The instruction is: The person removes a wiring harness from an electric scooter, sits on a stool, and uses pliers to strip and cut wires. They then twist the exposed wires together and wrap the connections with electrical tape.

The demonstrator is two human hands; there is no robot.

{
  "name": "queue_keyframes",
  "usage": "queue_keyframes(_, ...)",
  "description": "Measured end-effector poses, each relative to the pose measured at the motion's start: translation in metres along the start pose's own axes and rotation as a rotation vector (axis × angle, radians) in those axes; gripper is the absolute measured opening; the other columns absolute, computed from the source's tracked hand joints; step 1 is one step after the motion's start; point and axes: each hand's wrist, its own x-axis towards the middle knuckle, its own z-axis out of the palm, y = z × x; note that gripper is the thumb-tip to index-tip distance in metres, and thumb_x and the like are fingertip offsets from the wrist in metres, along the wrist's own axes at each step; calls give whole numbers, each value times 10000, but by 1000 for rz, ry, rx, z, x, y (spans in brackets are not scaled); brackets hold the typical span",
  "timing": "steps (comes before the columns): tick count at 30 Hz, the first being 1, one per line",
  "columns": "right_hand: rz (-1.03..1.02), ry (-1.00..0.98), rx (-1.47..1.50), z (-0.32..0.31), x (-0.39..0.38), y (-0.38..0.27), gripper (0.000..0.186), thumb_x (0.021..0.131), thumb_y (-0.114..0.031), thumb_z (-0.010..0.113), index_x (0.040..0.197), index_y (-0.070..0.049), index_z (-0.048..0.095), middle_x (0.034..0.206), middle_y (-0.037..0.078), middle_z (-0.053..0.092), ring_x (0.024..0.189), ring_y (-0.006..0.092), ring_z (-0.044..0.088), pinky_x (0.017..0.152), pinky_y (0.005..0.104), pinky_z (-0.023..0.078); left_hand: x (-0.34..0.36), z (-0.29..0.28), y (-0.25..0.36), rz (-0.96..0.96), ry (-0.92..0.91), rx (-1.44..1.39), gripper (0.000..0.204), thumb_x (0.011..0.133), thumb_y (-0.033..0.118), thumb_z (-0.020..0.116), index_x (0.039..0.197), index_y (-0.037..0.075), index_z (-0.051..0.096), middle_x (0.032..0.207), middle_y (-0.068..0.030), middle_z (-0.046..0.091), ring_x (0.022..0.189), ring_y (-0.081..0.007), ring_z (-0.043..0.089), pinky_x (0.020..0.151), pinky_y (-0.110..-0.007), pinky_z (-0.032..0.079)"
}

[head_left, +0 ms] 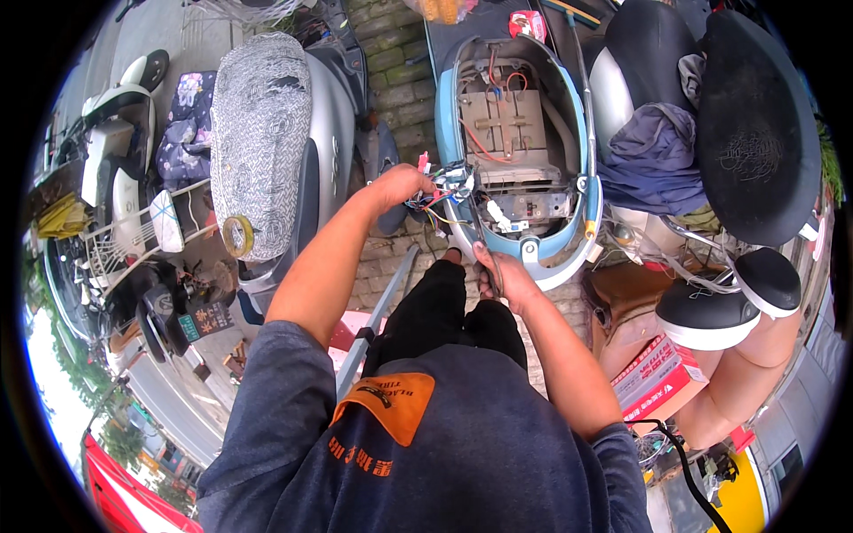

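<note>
My left hand (407,185) is closed on a bundle of coloured wires with white and dark connectors (451,182) at the left rim of an open, blue scooter body (449,133). Inside that body lie red cables, a metal plate (498,124) and white plugs (502,213). Lower down, beside the body's front left edge, my right hand (498,277) grips a long dark object (487,253), apparently a tool; its exact kind is hard to make out.
A scooter with a patterned grey seat (258,107) stands left, a yellow tape roll (238,236) on it. Right are black seats (746,124), purple cloth (649,160), two black-and-white boxes (702,315) and a red-white carton (657,377). A metal bar (373,320) leans by my legs.
</note>
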Motion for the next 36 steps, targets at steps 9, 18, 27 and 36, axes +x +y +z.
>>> queue_keyframes(9, 19, -11, 7, 1, -3, -3, 707, 923, -746, 650, 940, -39, 625, 752, -4, 520, 609, 118, 550, 541, 256, 457, 9, 0, -13, 33, 25, 15, 320, 821, 278, 734, 908, -26, 778, 805, -80, 679, 760, -201, 573, 713, -385, 448)
queue_keyframes(18, 21, 83, 189, 18, 18, -4, 669, 916, -743, 665, 860, -81, 587, 699, -5, 484, 533, 116, 457, 486, 255, 361, 1, -3, -2, 10, -84, -17, 321, 887, 246, 719, 1036, -29, 793, 1000, -75, 763, 944, -169, 635, 865, -340, 473)
queue_keyframes(27, -127, 158, 114, 31, 2, 1, 668, 934, -733, 650, 845, -77, 563, 650, -23, 414, 494, 94, 404, 437, 273, 315, -6, 5, -4, 94, -62, 173, 525, 830, 475, 826, 1093, 23, 790, 1079, -127, 775, 1046, -223, 688, 970, -344, 505)
queue_keyframes(36, -10, 107, -243, 8, -44, 22, 620, 976, -611, 678, 882, 0, 634, 648, 34, 558, 529, 123, 529, 493, 295, 427, 5, 16, -6, 147, 50, 339, 556, 853, 559, 691, 1117, 79, 786, 1058, -198, 763, 1117, -397, 679, 1015, -424, 495)
